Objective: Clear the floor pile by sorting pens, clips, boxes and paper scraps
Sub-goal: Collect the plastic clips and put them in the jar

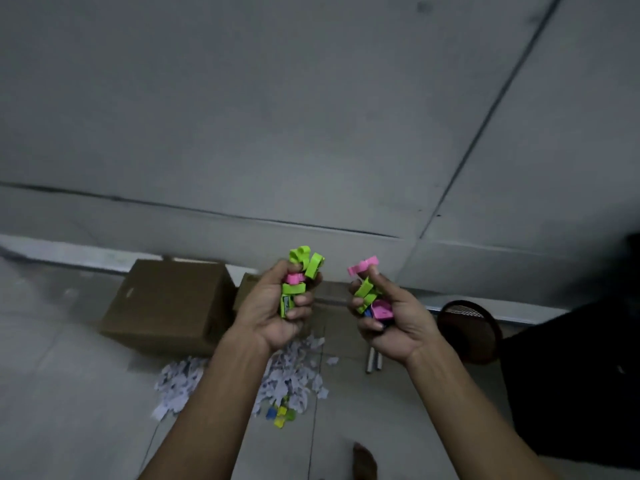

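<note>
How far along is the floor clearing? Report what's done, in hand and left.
Done: can't tell; nothing visibly sorted into the box or basket. In hand: the left hand and right hand each grip a bunch of green and pink clips. Left: the paper scraps, a few clips among them, and pens on the floor.
</note>
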